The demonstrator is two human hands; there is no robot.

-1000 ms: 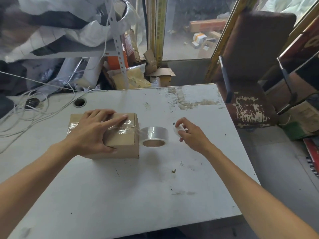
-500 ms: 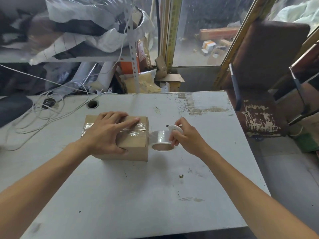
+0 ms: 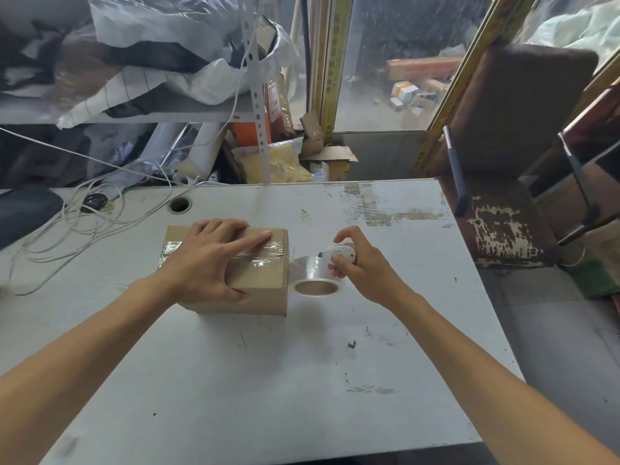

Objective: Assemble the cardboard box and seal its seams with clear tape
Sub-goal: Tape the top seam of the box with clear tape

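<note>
I'm looking down at a scuffed white table [image 3: 268, 380] with a worn strip of old tape residue [image 3: 375, 206] toward its far right corner and a round cable hole [image 3: 180, 204] at far left. Beyond the far edge I see shelving heaped with plastic bags [image 3: 174, 45], and a loose tangle of white cable [image 3: 84, 223] spills onto the table's far left. A brown chair [image 3: 503, 156] with a badly peeling seat stands off the table's right side.

The cardboard box [image 3: 255, 280] sits closed around the middle of the table, a little left of centre, with a band of clear tape [image 3: 261, 258] running across its top and a tape patch on its left end. My left hand [image 3: 208, 263] lies flat on top of the box, fingers stretched out toward the right along the taped seam, thumb hooked down over the near face; it presses rather than grips.

Just beside the box's right face the roll of clear tape [image 3: 315, 275] lies flat on the table, and a short stretch of tape joins it to the box's top right edge. My right hand [image 3: 360, 263] hovers over the roll's far right side, fingers curled around a small white cutter [image 3: 340, 253], its dark tip pointing left toward the tape stretch. I cannot tell whether the tip touches the tape.
</note>
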